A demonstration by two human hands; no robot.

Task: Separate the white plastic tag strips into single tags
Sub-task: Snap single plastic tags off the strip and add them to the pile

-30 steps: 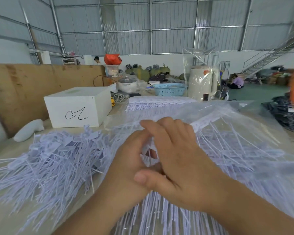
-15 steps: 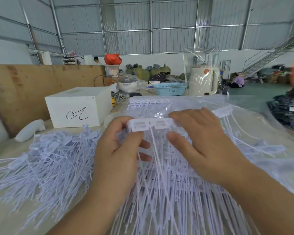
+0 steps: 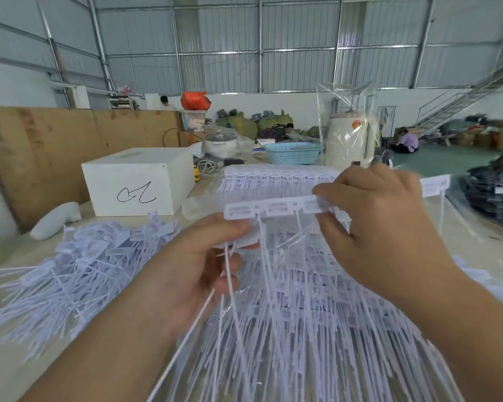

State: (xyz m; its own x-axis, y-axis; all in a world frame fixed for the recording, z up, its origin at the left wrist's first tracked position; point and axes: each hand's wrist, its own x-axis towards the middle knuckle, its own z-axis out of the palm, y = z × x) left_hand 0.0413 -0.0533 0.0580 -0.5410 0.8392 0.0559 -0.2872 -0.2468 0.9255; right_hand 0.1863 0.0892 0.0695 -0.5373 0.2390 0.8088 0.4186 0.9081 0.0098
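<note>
Since half a second ago the hands have drawn apart and the strip (image 3: 276,208) between them now shows three joined tag heads where two showed before; the right hand has moved right and up, with a loose tag (image 3: 434,184) beyond it.

At far left, a heap of single tags (image 3: 79,265) lies spread on the table (image 3: 6,369), their thin tails pointing toward the near edge. Behind it stand a white box (image 3: 140,181) with a black scribble and a plywood board (image 3: 41,146).

The left hand (image 3: 192,274) has its fingers curled, pinching a tag at the strip's left end, its tail running down past the palm. The strip is held level in the air between the hands, above a mass of unsplit strips (image 3: 288,329) lying on clear plastic. Another row of strips (image 3: 273,177) lies farther back.

The right hand (image 3: 381,227) grasps the strip's right end, fingers over the top and thumb beneath.
</note>
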